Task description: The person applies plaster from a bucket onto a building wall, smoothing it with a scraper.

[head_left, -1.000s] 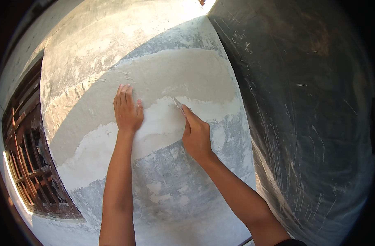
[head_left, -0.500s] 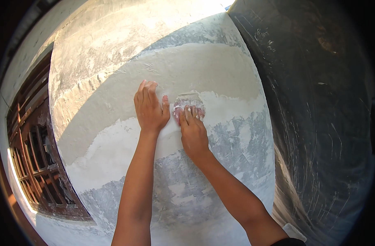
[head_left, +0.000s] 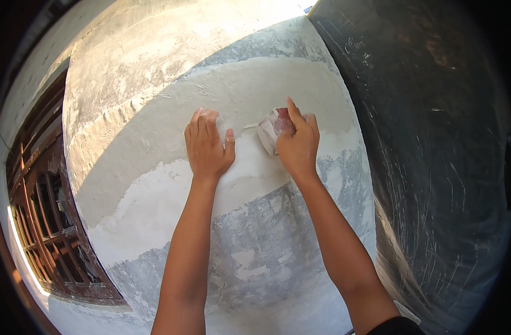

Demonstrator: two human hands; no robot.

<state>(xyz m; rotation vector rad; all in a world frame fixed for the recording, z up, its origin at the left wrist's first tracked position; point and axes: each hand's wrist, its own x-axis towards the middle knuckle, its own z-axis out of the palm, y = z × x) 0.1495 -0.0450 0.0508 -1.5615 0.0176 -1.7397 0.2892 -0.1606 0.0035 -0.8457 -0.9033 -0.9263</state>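
My right hand (head_left: 299, 142) grips a reddish scraper smeared with white putty (head_left: 273, 126), its index finger stretched along it. The scraper is tilted, its edge turned to the left, by a thin ridge of putty (head_left: 251, 127) on the wall. To its left, my left hand (head_left: 206, 142) is held up at the wall with bent fingers and the thumb apart. Something pale shows between that thumb and the fingers; I cannot make out what it is. The wall (head_left: 250, 84) carries a broad band of damp beige putty above a whiter band (head_left: 144, 201).
Below the bands the wall is rough grey plaster (head_left: 255, 245). A brown wooden window with bars (head_left: 49, 206) is on the left. Dark sheeting (head_left: 434, 167) hangs along the wall's right edge. Sunlight falls on the upper left of the wall.
My right hand has moved up and to the right with the scraper, turning it from edge up to edge left. A thin putty ridge now shows beside it. My left hand has barely moved.
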